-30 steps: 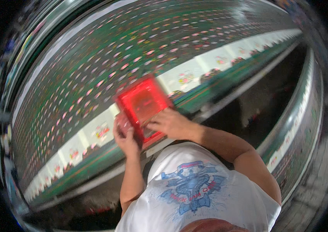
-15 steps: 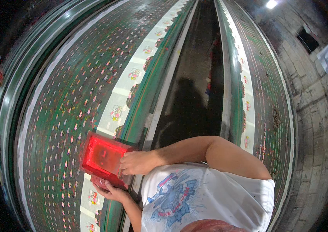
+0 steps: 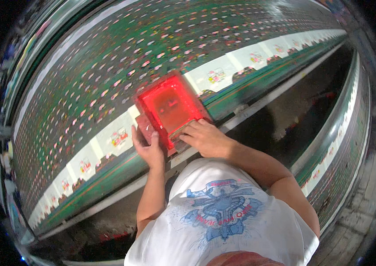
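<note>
Dim workshop surroundings, dark at the rim of the fisheye view, hold a long green-and-black desk (image 3: 121, 57) that runs diagonally from lower left to upper right, its top dotted with rows of small pale and pink flecks. Along the near side of this desk lies a white strip (image 3: 237, 62) printed with small colourful motifs and dark scalloped shapes. Beyond a dark aisle (image 3: 285, 117), at the right, stands a second desk (image 3: 345, 173) with a similar white band.

At the centre, a shallow bright-red frame (image 3: 170, 106) sits across the white strip, tilted to match its slant, with a duller red-brown panel inside. The person's two hands are apart. Their left hand (image 3: 149, 150) is closed around the frame's left side, thumb uppermost, beside a pinkish-red block (image 3: 145, 124). Their right hand (image 3: 206, 138) bends its fingers over the frame's near edge, at a narrow brownish bar (image 3: 178, 133); whether it grips or only presses cannot be told. Below is the wearer's white shirt (image 3: 227, 210), with a blue-and-red print.
</note>
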### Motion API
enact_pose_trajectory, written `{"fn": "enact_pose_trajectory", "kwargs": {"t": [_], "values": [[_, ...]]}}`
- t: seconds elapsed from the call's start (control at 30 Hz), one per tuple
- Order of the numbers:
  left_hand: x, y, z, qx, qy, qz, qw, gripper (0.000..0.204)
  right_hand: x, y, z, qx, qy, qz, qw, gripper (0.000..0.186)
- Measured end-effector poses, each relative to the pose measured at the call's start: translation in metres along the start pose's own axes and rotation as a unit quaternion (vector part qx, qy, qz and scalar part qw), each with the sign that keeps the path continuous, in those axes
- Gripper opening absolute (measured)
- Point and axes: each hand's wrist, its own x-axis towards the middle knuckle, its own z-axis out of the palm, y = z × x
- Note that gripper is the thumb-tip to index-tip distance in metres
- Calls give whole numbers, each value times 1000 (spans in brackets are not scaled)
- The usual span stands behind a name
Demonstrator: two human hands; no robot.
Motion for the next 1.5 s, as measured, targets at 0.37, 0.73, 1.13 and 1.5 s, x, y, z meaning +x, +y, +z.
{"fn": "enact_pose_trajectory", "kwargs": {"t": [0.37,0.73,1.13,1.5], "values": [[-6,31,32,45,38,-18,998,100,-28,49,-2,193,146,109,964,52],[-30,12,177,83,40,26,995,99,-130,180,-6,368,208,198,885,43],[-44,-18,249,23,42,-35,998,105,-183,266,-39,330,180,103,921,42],[-47,-5,260,6,57,-54,997,104,-135,242,-66,130,30,-85,987,45]]}}
